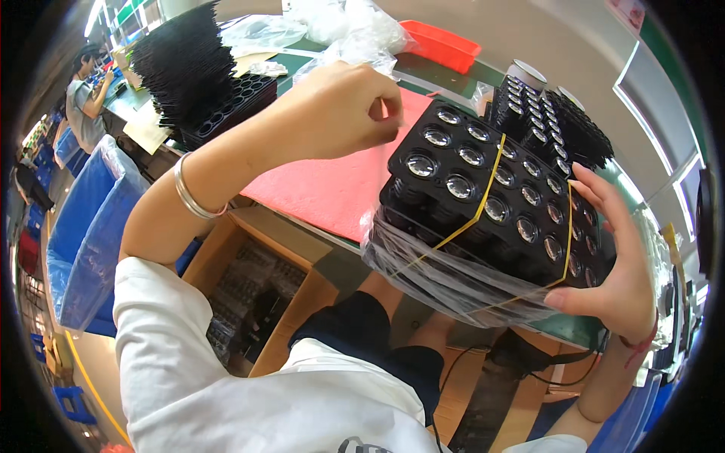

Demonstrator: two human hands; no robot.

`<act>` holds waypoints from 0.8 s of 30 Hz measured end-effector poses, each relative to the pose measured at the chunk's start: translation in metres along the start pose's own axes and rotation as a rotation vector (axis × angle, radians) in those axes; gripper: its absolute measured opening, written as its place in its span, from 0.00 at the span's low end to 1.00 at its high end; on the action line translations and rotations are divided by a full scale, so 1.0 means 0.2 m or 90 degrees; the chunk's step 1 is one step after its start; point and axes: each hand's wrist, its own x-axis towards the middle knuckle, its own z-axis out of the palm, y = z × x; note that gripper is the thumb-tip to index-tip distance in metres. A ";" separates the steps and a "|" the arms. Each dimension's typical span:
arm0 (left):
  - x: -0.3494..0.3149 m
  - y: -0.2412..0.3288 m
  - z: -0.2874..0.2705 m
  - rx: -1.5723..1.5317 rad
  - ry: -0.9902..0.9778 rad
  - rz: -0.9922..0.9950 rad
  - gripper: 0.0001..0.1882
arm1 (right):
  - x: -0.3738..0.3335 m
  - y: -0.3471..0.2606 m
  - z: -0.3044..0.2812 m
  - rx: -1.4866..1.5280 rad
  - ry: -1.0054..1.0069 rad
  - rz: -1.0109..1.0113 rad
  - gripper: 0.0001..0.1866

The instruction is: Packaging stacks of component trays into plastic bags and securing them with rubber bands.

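Observation:
A stack of black trays with round clear lenses in their pockets sits in front of me, tilted in view. Yellow bands cross its top, and clear plastic film wraps its near side. My right hand grips the stack's right end, thumb low on the near side and fingers at the far top edge. My left hand is raised over the red mat, left of the stack's far corner. Its fingers are curled into a pinch; whatever lies between the tips, if anything, is too small to make out.
More lens trays stand behind the stack. A tall pile of black trays rises at far left. Plastic bags and a red bin lie at the back. Below are an open carton and a blue lined bin. Another person works farther off.

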 end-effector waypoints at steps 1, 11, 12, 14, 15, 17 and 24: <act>-0.01 0.01 -0.03 -0.008 -0.054 -0.023 0.09 | 0.00 0.00 0.00 0.008 -0.001 -0.001 0.61; -0.14 0.08 -0.19 -0.177 -0.493 -0.183 0.16 | 0.00 0.01 0.00 0.028 -0.006 -0.002 0.60; -0.15 0.08 -0.19 -0.287 -0.442 -0.237 0.16 | 0.00 0.01 0.00 0.033 -0.008 -0.003 0.60; -0.14 0.07 -0.20 -0.429 -0.302 -0.265 0.17 | 0.00 0.02 0.00 0.036 -0.009 -0.005 0.60; -0.13 0.08 -0.21 -0.435 -0.273 -0.272 0.17 | 0.00 0.02 -0.01 0.039 -0.012 -0.004 0.60; -0.11 0.09 -0.18 -0.453 -0.244 -0.246 0.17 | 0.00 0.03 -0.01 0.042 -0.015 -0.009 0.60; 0.02 0.05 -0.14 -0.340 -0.206 -0.316 0.19 | -0.01 0.00 -0.02 0.036 -0.025 -0.091 0.54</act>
